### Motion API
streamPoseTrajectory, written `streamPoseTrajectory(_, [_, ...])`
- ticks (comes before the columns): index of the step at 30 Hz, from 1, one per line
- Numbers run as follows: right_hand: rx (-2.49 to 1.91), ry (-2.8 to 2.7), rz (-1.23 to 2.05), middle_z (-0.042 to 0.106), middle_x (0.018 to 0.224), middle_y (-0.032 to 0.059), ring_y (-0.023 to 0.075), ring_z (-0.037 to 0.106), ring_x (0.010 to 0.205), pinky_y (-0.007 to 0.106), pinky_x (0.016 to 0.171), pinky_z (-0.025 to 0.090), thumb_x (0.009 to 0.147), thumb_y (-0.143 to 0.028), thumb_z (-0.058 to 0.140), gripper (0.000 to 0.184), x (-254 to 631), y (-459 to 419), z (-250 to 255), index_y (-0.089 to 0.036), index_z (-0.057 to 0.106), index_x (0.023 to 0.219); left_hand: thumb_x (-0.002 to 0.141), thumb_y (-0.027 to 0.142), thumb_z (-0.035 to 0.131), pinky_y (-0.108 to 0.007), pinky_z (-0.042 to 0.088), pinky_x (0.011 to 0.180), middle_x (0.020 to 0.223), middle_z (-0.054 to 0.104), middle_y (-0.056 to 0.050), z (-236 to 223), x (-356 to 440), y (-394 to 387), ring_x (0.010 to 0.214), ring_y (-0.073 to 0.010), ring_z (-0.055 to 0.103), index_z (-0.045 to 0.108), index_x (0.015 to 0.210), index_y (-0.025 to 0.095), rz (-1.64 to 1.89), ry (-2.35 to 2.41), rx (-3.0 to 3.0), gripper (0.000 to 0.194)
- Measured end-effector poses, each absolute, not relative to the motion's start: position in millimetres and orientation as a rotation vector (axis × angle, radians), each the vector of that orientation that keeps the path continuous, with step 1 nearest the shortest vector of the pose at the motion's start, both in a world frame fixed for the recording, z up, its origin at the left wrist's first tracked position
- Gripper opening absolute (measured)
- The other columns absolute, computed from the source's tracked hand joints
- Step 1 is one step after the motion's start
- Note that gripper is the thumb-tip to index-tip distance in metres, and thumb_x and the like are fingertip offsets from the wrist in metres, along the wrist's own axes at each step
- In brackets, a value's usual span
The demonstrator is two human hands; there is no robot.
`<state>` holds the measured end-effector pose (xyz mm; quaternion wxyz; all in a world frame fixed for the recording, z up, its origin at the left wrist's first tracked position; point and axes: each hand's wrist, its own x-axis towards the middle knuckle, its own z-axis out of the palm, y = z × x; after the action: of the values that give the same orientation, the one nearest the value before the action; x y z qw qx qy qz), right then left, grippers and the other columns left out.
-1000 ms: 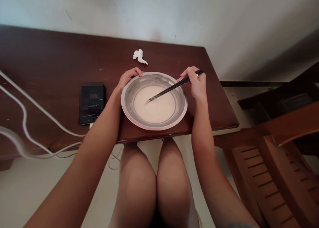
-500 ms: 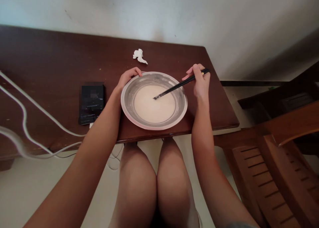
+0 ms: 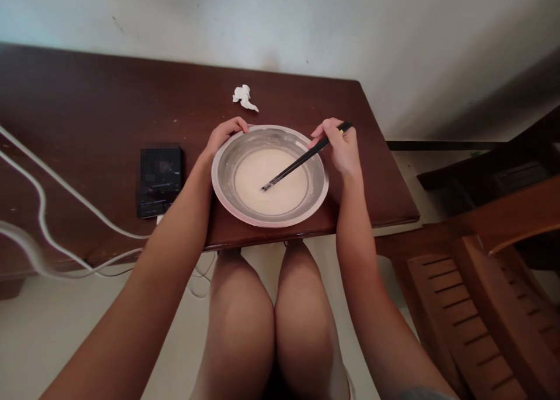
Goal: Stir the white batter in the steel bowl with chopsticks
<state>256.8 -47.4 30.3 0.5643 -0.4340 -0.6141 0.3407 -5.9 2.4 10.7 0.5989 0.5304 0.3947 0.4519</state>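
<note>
A wide metal bowl point(image 3: 222, 199) stands near the front edge of the dark brown table. Inside it lies a smooth, off-white batter point(image 3: 280, 199). My left hand point(image 3: 226, 134) grips the bowl's rim at the far left, fingers curled over the edge. On the other side, my right hand point(image 3: 340, 145) is closed around a pair of black chopsticks point(image 3: 301, 160) with a gold band near the top. They slant down to the left, and their whitened tips are in the batter near the bowl's middle.
A crumpled white tissue point(image 3: 245, 98) lies behind the bowl. To the left is a dark-screened phone point(image 3: 160, 182), with white cables point(image 3: 79, 199) running across the table point(image 3: 109, 108). A slatted wooden chair point(image 3: 468, 312) stands at the right, and a pale wall point(image 3: 262, 21) rises behind.
The chopsticks and my right hand swung right, then came back left, and the tips now sit lower in the bowl. My left hand has stayed on the rim.
</note>
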Motion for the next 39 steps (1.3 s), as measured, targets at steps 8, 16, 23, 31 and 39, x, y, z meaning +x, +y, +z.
streamPoseTrajectory(8, [-1.086,-1.343,0.752,0.058,0.053,-0.0031,0.009,0.061,0.052,0.024,0.051,0.047,0.079,-0.074,0.043,0.056,260.0,-47.7,31.6,-0.022,0.059,0.066,0.074,0.0,0.041,-0.029,0.044,0.092,0.083,0.075,-0.001,11.6,-4.6,3.6,0.083,-0.015,0.059,0.056,0.058,0.019,1.031,0.968,1.192,0.029])
streamPoseTrajectory(16, [-1.074,-1.319,0.706,0.06,0.054,-0.0037,0.0082,0.061,0.053,0.023,0.049,0.045,0.08,-0.071,0.045,0.053,257.6,-46.5,32.4,-0.021,0.059,0.069,0.072,0.003,0.045,-0.029,0.045,0.096,0.08,0.074,0.0,9.5,-5.0,3.6,0.088,-0.0147,0.061,0.057,0.059,0.02,1.046,0.948,1.217,0.025])
streamPoseTrajectory(23, [-1.044,-1.428,0.832,0.064,0.057,-0.003,0.0075,0.06,0.052,0.023,0.05,0.047,0.079,-0.069,0.049,0.05,254.8,-47.2,30.3,-0.021,0.062,0.071,0.075,0.014,0.054,-0.033,0.048,0.096,0.084,0.073,-0.002,6.2,-5.1,6.2,0.105,-0.0202,0.064,0.054,0.059,0.021,1.038,0.979,1.217,0.017])
streamPoseTrajectory(31, [-1.063,-1.356,0.782,0.06,0.054,-0.0036,0.0075,0.058,0.049,0.024,0.05,0.045,0.082,-0.07,0.044,0.052,259.1,-45.0,28.6,-0.022,0.058,0.067,0.07,0.005,0.05,-0.031,0.043,0.098,0.082,0.073,-0.001,12.7,-5.4,0.6,0.103,-0.0194,0.06,0.057,0.058,0.021,1.052,0.968,1.26,0.022])
streamPoseTrajectory(39, [-1.078,-1.318,0.726,0.063,0.059,-0.0023,0.0086,0.06,0.054,0.024,0.051,0.045,0.082,-0.071,0.042,0.053,259.4,-45.0,29.2,-0.022,0.059,0.071,0.071,0.002,0.046,-0.029,0.046,0.095,0.085,0.074,-0.004,11.0,-4.9,2.8,0.095,-0.0175,0.064,0.056,0.058,0.019,1.051,0.962,1.23,0.023])
